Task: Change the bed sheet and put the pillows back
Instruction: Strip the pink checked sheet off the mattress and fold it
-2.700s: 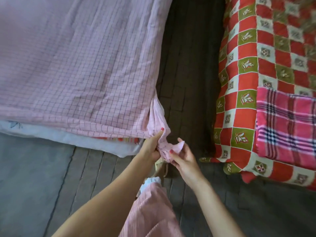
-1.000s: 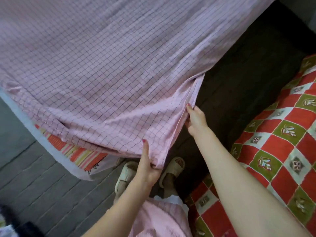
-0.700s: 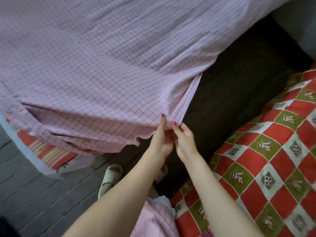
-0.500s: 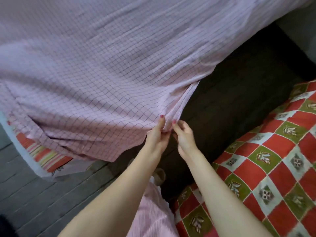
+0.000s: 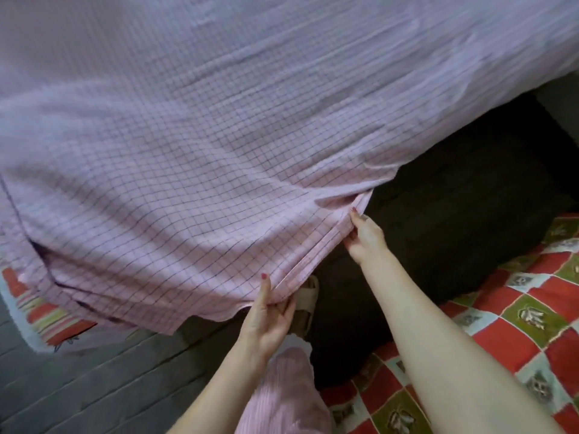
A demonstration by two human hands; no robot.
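You stand at the bed's corner with the pink checked sheet (image 5: 219, 170) spread over the mattress and its loose corner hanging toward the floor (image 5: 94, 386). Your left hand (image 5: 269, 311) pinches the hem at the lowest point of the corner, thumb on top and fingers (image 5: 286, 308) curled beneath the cloth. Your right hand (image 5: 365, 236) grips the side edge farther up, where the hem gathers into folds just above its fingertips.

To do this step well, judging from the slack between your two grips, draw the hands apart along the hem until the edge runs straight, then pull down and toward you so the ripples above your right fingers flatten. Keep both pinches close to the hem itself; a grip deeper in the cloth would likely bunch it. The striped bedding (image 5: 53, 317) showing well to the left of your left fingers suggests that side also needs cover, so square the corner before tucking.

Both forearms reach forward and down, the left from below centre, the right crossing over the red quilt (image 5: 517, 324) that lies beneath it. A sandal (image 5: 308, 296) shows just beside your left fingers. No pillows are in view.
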